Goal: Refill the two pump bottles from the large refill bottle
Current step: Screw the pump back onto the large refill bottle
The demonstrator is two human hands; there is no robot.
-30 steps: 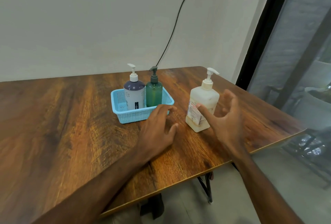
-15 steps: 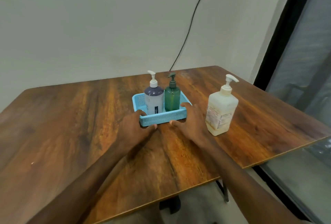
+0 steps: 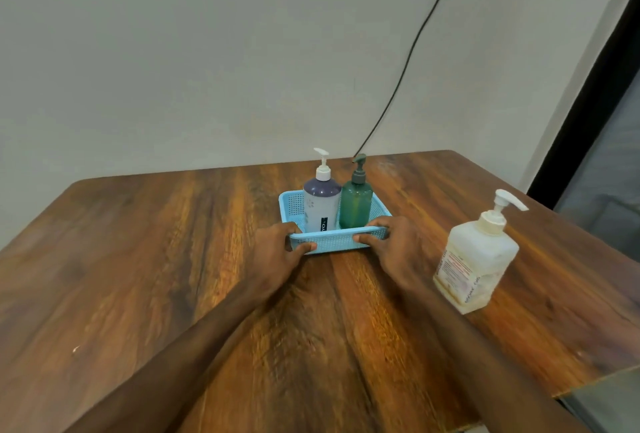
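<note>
Head: left hand, right hand now grip basket.

Right, my left hand and my right hand: both bare, plain skin down to the fingertips. My left forearm is bare as well, and so is my right forearm, uncovered all the way to where the picture cuts them off. Knuckles show as low ridges. The nails are too soft-focused to make out.
</note>
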